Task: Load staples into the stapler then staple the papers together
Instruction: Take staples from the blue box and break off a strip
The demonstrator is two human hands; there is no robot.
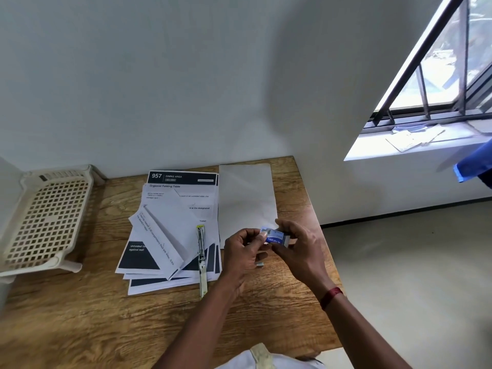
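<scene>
A small blue staple box (274, 237) is held above the table between both hands. My right hand (300, 249) grips its right end. My left hand (243, 253) pinches its left end, where the box looks open. A slim metal stapler (201, 259) lies swung fully open on the lower right of a loose pile of printed papers (173, 227), just left of my left hand. A small pale item (259, 264) lies on the table under my hands.
A blank white sheet (246, 198) lies right of the pile, against the wall. A cream perforated plastic tray (45, 219) stands at the table's left end. The wooden table (80, 315) ends just right of my hands, with floor beyond. A window sill (415, 141) is at upper right.
</scene>
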